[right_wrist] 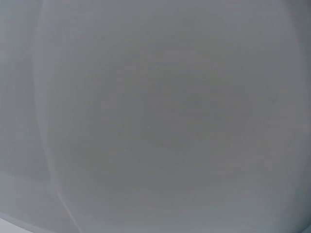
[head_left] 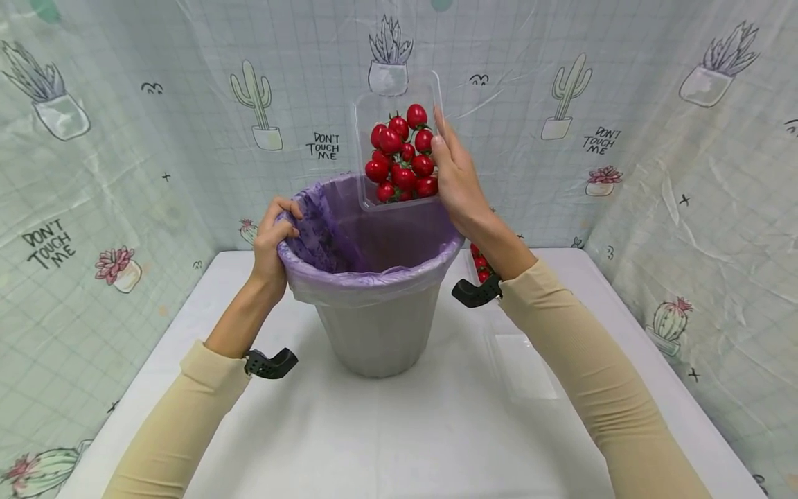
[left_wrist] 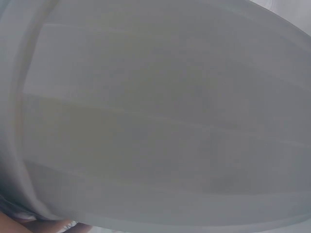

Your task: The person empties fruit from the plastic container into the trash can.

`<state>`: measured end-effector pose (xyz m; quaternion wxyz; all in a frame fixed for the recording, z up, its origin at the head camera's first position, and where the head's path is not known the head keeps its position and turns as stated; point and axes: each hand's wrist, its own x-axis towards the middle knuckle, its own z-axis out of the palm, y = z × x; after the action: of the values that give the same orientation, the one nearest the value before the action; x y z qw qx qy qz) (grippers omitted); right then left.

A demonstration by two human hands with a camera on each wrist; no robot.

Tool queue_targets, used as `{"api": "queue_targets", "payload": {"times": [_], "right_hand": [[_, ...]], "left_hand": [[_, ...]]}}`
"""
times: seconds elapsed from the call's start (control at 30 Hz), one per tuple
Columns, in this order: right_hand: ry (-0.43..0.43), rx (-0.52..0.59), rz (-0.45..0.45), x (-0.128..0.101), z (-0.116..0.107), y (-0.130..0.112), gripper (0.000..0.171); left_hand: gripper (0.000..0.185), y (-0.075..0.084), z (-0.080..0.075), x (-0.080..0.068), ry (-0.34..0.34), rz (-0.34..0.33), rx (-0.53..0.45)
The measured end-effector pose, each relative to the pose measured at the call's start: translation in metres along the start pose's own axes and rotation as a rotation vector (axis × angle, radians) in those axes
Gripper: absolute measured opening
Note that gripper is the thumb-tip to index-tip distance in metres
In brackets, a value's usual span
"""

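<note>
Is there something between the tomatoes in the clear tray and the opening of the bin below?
Nothing visible. The clear tray of tomatoes tilts over the bin, whose purple-lined mouth is open; the left hand grips only the rim.

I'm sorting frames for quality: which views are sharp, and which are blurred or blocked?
Head view: evenly lit, sharp on the clear tray of cherry tomatoes, the right hand, and the left hand on the bin rim; wide-angle bending at the edges. Left wrist view: filled by the bin's grey wall, soft. Right wrist view: featureless grey blur, nothing readable.
</note>
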<state>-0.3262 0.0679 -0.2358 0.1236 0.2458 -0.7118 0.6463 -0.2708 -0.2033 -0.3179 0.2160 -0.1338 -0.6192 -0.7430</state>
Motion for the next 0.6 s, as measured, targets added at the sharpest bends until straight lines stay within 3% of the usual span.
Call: {"api": "queue_targets", "payload": {"times": [0.6], "right_hand": [[-0.005,-0.031,-0.021,-0.0019,0.0002,-0.0033,0.055]], "left_hand": [[0.027,0.0005,0.0001,-0.0009,-0.006,-0.005,-0.001]]}}
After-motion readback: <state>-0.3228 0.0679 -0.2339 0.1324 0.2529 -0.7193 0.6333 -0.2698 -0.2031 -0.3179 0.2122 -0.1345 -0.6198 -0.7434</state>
